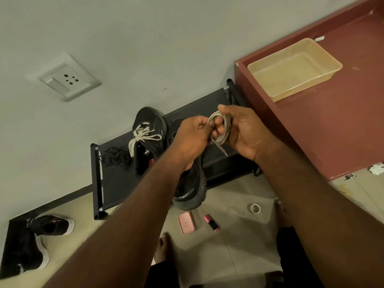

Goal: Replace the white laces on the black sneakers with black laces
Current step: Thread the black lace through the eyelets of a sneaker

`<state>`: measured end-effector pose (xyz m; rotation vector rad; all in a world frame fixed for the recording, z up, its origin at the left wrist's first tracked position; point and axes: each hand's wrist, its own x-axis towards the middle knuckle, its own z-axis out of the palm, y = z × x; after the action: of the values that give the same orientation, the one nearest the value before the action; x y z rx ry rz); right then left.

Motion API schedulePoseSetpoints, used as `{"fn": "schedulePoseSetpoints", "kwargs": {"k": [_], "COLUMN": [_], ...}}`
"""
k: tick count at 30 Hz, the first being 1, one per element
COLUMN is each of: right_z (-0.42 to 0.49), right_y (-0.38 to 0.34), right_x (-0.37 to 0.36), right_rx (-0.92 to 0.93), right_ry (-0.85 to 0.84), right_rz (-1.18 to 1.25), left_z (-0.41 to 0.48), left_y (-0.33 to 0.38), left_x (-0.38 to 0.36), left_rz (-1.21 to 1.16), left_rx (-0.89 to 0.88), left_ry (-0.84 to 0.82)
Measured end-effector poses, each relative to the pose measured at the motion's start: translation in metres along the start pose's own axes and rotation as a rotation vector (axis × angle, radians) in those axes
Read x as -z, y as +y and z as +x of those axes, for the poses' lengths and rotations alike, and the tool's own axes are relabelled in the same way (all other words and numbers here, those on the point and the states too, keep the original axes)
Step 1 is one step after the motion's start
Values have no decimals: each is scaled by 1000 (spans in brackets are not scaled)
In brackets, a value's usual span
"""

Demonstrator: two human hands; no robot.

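Grey wall behind, a black fabric shoe rack (116,183) keeps tangled black laces (116,157) handy by the black sneakers (150,121). The left hand (192,140) pinches, and the right hand (247,134) winds round its curled fingers, one flat white lace (224,129).

Both forearms (124,225) bare to the frame edge; feet (164,247) bare; dark legwear (295,258), perhaps trousers.

Flat woven cloth lace (218,140); matt black fabric rack (116,179); translucent smooth plastic tray (303,85); glossy maroon tabletop (332,125); matt painted wall (145,48); smooth floor tiles (239,246).
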<state>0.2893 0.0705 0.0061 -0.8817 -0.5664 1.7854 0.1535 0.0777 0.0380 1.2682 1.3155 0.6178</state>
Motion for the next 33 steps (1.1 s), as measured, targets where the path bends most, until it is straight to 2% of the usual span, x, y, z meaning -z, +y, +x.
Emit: {"fn": "schedulePoseSetpoints", "kwargs": {"k": [3,7,10,12,16,18,21,24,26,29,33], "right_z": [3,6,6,6,5,6,10,15,15,11,12], "right_y": [5,7,8,11,18,20,22,25,25,24,25], "right_x": [2,8,8,8,12,14,17,20,19,17,17], "right_rx": [-47,-35,-33,-20,78,131,208,262,266,240,220], "right_ry": [40,218,202,235,278,276,369,488,519,467,471], "right_rz": [-65,-117,-227,-398,-607,-579,-537,-514,-512,-513,-478], "left_z": [2,11,15,18,29,31,30,33,39,52,63], "left_y": [-6,-9,-7,-8,-10,-11,-8,-5,-6,-7,-9], "left_x": [-2,1,3,3,4,2,-3,-9,-12,-15,-22], "left_rz": [97,131,245,375,641,532,117,-129,-244,-311,-360], "left_rx": [-12,-33,-38,-71,-117,-51,230,419,425,349,289], "left_ry": [146,301,214,191,132,99,11,-24,64,212,302]}}
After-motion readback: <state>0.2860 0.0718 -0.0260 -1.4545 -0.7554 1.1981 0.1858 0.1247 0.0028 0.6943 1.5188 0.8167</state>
